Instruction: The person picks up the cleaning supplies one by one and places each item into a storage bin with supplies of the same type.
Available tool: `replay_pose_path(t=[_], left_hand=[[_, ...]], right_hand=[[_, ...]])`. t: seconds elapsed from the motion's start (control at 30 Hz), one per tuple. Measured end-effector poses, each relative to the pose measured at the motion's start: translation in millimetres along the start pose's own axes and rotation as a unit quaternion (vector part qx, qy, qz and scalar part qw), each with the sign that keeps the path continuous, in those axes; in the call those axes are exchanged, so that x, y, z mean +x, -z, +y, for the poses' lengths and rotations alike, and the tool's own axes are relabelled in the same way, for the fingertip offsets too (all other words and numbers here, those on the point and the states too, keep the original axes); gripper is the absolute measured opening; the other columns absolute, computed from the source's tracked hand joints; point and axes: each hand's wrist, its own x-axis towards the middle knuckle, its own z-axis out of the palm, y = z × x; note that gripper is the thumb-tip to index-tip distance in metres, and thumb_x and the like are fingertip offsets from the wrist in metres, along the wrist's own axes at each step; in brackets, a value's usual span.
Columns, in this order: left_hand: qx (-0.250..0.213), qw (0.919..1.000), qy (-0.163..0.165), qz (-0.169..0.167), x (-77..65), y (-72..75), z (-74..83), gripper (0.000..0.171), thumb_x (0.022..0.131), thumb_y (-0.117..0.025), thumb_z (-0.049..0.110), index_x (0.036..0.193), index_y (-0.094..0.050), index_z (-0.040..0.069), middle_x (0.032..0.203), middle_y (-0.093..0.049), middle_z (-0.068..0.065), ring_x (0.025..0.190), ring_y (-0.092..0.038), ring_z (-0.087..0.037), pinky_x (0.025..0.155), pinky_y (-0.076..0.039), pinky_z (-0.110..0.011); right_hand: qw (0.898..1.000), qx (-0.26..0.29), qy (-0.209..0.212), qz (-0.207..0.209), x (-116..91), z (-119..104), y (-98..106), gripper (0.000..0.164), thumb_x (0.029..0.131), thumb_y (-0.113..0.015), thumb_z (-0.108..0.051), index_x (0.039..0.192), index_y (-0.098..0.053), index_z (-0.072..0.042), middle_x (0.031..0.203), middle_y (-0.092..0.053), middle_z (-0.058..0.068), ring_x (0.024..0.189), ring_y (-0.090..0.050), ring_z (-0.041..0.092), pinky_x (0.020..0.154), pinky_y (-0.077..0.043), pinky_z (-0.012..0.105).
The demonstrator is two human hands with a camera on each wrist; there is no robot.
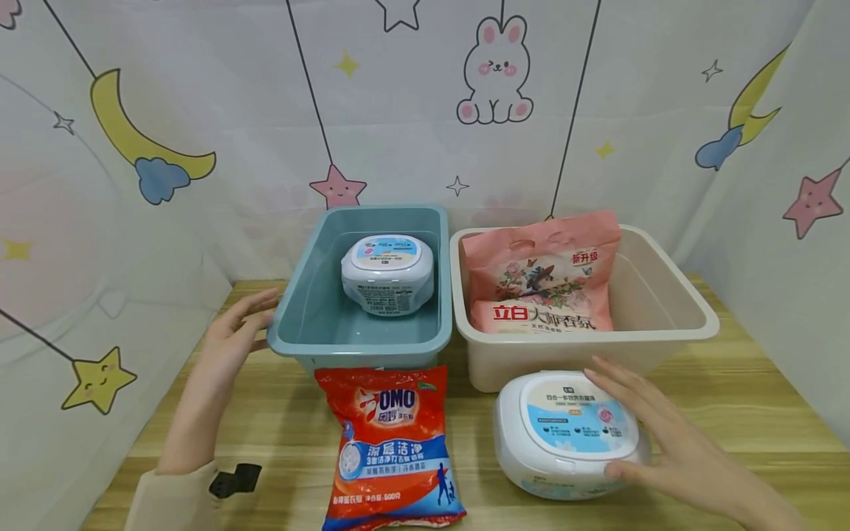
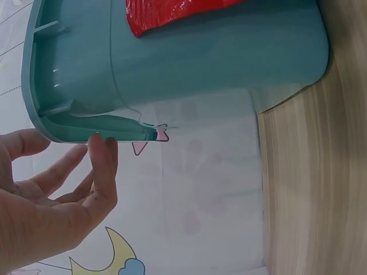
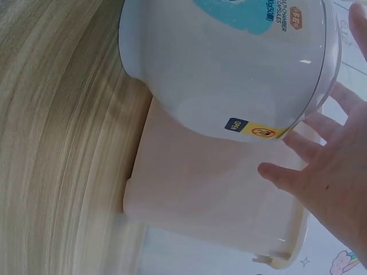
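Note:
My left hand point(image 1: 234, 335) is beside the left rim of the blue-green plastic basin point(image 1: 292, 324), its fingers loosely bent and the fingertips at the rim. In the left wrist view nothing lies in its palm. Over the right side of a white tub of laundry capsules point(image 1: 531, 472) my right hand point(image 1: 654, 435) spreads its fairly straight fingers, the fingertips at the lid edge. This tub stands on the table before the cream basin point(image 1: 671, 295). A red OMO laundry powder bag point(image 1: 392, 442) lies in front of the blue-green basin.
A second white capsule tub point(image 1: 387, 274) sits inside the blue-green basin. The cream basin holds a pink laundry powder bag point(image 1: 541, 276), leaning upright. Both basins stand side by side on the wooden table point(image 1: 279, 457). A patterned white curtain point(image 1: 412, 96) hangs behind and at the sides.

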Motion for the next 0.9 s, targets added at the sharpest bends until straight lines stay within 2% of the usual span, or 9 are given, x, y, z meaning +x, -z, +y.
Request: replay_pose_path(t=[0.07, 0.1, 0.17, 0.27, 0.4, 0.47, 0.63, 0.77, 0.9], left_hand=[[-0.003, 1.0, 0.003, -0.009, 0.4, 1.7, -0.9, 0.051, 0.102, -0.041, 0.037, 0.148, -0.038, 0.015, 0.144, -0.042, -0.013, 0.103, -0.05, 0.009, 0.079, -0.05, -0.017], [-0.004, 0.9999, 0.004, -0.013, 0.5, 2.6, -1.4, 0.051, 0.102, -0.041, 0.038, 0.148, -0.037, 0.014, 0.144, -0.043, -0.011, 0.102, -0.051, 0.009, 0.079, -0.05, -0.017], [-0.014, 0.9996, 0.009, -0.021, 1.0, 3.8, -2.4, 0.052, 0.102, -0.042, 0.037, 0.148, -0.037, 0.013, 0.142, -0.044, -0.006, 0.102, -0.053, 0.009, 0.079, -0.051, -0.018], [-0.035, 0.9988, 0.016, -0.031, 2.0, 5.7, -4.7, 0.053, 0.101, -0.044, 0.038, 0.148, -0.038, 0.012, 0.133, -0.05, 0.007, 0.101, -0.054, 0.006, 0.079, -0.051, -0.018], [-0.097, 0.9934, 0.02, -0.058, 3.6, 7.6, -9.0, 0.052, 0.101, -0.048, 0.036, 0.146, -0.039, 0.012, 0.122, -0.05, 0.019, 0.102, -0.053, 0.001, 0.078, -0.051, -0.018], [-0.141, 0.9869, 0.019, -0.076, 4.6, 8.5, -11.6, 0.05, 0.101, -0.049, 0.032, 0.146, -0.039, 0.012, 0.122, -0.05, 0.017, 0.101, -0.054, 0.0, 0.078, -0.051, -0.019], [-0.249, 0.962, 0.022, -0.108, 7.8, 10.0, -17.4, 0.042, 0.1, -0.051, 0.021, 0.142, -0.044, 0.015, 0.12, -0.055, 0.012, 0.095, -0.06, -0.004, 0.077, -0.053, -0.022], [-0.296, 0.9474, 0.022, -0.12, 9.9, 11.5, -20.6, 0.038, 0.1, -0.05, 0.016, 0.138, -0.049, 0.016, 0.118, -0.057, 0.011, 0.093, -0.061, -0.005, 0.076, -0.053, -0.023], [-0.323, 0.9366, 0.021, -0.135, 11.2, 12.8, -23.7, 0.037, 0.101, -0.048, 0.013, 0.137, -0.05, 0.017, 0.119, -0.057, 0.009, 0.093, -0.061, -0.006, 0.075, -0.053, -0.024]], right_hand=[[1.0, 0.003, -0.003, -0.003, 1, 1, 0, 0.105, 0.061, -0.088, -0.039, 0.149, -0.035, -0.017, 0.16, -0.024, 0.006, 0.148, -0.014, 0.006, 0.101, -0.028, 0.067], [1.0, 0.005, -0.005, -0.006, 1, 2, 0, 0.106, 0.06, -0.088, -0.039, 0.149, -0.035, -0.017, 0.16, -0.024, 0.005, 0.147, -0.014, 0.004, 0.094, -0.032, 0.071], [1.0, 0.006, -0.005, -0.01, 1, 2, 1, 0.108, 0.058, -0.088, -0.041, 0.15, -0.034, -0.018, 0.16, -0.023, 0.005, 0.146, -0.014, 0.002, 0.086, -0.034, 0.073], [1.0, 0.009, 0.002, -0.014, 2, 3, 1, 0.11, 0.057, -0.088, -0.042, 0.15, -0.034, -0.017, 0.16, -0.023, 0.005, 0.146, -0.015, 0.001, 0.084, -0.036, 0.073], [1.0, 0.012, 0.007, -0.015, 1, 5, -1, 0.112, 0.055, -0.089, -0.042, 0.15, -0.034, -0.015, 0.16, -0.024, 0.006, 0.145, -0.016, 0.0, 0.083, -0.036, 0.074], [1.0, 0.013, 0.008, -0.016, 2, 5, -2, 0.114, 0.054, -0.089, -0.041, 0.15, -0.034, -0.015, 0.16, -0.024, 0.006, 0.145, -0.015, -0.001, 0.083, -0.036, 0.075], [1.0, 0.019, 0.011, -0.021, 3, 6, -3, 0.116, 0.053, -0.089, -0.042, 0.15, -0.032, -0.015, 0.16, -0.023, 0.006, 0.144, -0.014, -0.006, 0.082, -0.035, 0.077], [0.999, 0.022, 0.013, -0.022, 3, 7, -4, 0.116, 0.054, -0.088, -0.045, 0.151, -0.031, -0.016, 0.16, -0.023, 0.006, 0.143, -0.013, -0.008, 0.082, -0.035, 0.079], [0.999, 0.023, 0.009, -0.023, 3, 8, -4, 0.117, 0.054, -0.089, -0.043, 0.151, -0.031, -0.016, 0.16, -0.023, 0.005, 0.141, -0.013, -0.01, 0.081, -0.035, 0.078]])
